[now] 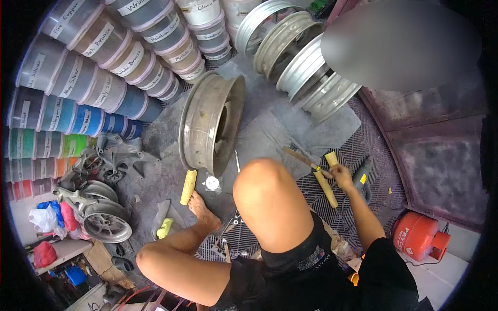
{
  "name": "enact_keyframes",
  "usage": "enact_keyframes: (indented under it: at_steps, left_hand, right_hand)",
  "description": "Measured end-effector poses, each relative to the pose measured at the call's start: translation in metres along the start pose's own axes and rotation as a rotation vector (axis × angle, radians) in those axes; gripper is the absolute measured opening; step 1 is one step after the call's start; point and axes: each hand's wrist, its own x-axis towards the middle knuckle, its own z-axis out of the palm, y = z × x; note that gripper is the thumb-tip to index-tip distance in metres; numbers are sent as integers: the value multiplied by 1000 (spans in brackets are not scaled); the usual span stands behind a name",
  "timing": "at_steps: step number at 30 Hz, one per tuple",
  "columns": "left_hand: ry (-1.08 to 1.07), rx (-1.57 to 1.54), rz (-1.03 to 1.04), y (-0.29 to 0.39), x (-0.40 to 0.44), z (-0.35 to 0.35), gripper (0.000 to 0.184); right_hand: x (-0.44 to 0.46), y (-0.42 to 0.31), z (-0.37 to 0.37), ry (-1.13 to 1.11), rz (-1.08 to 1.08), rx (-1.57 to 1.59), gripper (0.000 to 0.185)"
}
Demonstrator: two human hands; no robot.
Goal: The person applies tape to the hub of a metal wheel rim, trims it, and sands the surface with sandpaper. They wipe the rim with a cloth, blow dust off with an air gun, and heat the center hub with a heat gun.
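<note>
My right hand (341,177) is closed at the lower end of a short pale-yellow piece (331,158), low over the floor right of my knee. Close beside its fingers lies a long tool with a yellow handle (326,189) and a brown, flat front part (298,155). My left hand does not show. A bare, worn metal wheel rim (207,122) stands upright ahead of my legs. Near its base are a yellow roll (188,187), by my bare foot, and a small round white object (212,183).
Labelled tubs (98,88) are stacked at the left. More rims (288,44) stand at the back. Metal parts (111,155) and a spoked wheel (107,222) lie left. A dark tool (363,176) and a red gas cylinder (415,236) are at the right.
</note>
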Motion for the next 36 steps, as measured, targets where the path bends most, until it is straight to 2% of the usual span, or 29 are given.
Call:
enact_keyframes:
  at_steps: [2,6,7,10,11,13,16,18,21,22,23,25,26,28,30,33,35,36]
  left_hand:
    - [62,-73,-48,27,9,23,70]
    - [152,-130,-118,51,20,46,76]
    - [162,-128,-130,54,21,50,77]
    - [177,-76,-177,50,26,58,81]
    - [178,-36,-203,45,30,57,82]
    - [149,20,-190,23,30,41,72]
    - [78,202,-115,-48,16,-22,57]
    - [100,403,-70,-110,-2,-96,48]
    - [276,769,43,-163,-38,-221,36]
    - [390,873,172,-165,-39,-259,33]
    - [510,937,331,-148,-37,-288,30]
    - [694,912,580,-70,-31,-317,27]
    - [655,679,543,17,-47,-294,28]
    - [617,552,592,90,-33,-295,26]
    - [500,374,776,159,-45,-266,25]
    - [429,345,708,208,-60,-230,22]
    - [389,347,719,213,-61,-215,23]
    - [434,390,757,210,-58,-209,25]
  right_hand:
    - [2,36,23,17,-147,-162,11]
    - [24,63,74,9,-446,-202,15]
    - [30,48,84,8,-297,-453,12]
    - [57,8,110,-72,-241,-200,13]
    - [67,-5,117,-10,-280,-273,15]
    - [87,-27,135,120,-368,-411,20]
    - [111,-37,155,233,-400,-425,27]
    - [115,-46,160,166,-296,-534,28]
    - [118,-56,161,154,-262,-617,28]
    - [122,-55,160,164,-313,-627,26]
    - [124,-55,159,168,-368,-640,24]
    - [121,-66,148,58,-348,-638,30]
    - [121,-63,147,78,-367,-615,27]
    - [114,-56,142,96,-383,-558,24]
    - [104,-52,130,96,-377,-495,22]
    - [91,-40,114,98,-365,-347,20]
    - [125,44,119,85,-236,50,20]
    - [124,52,116,66,-242,71,22]
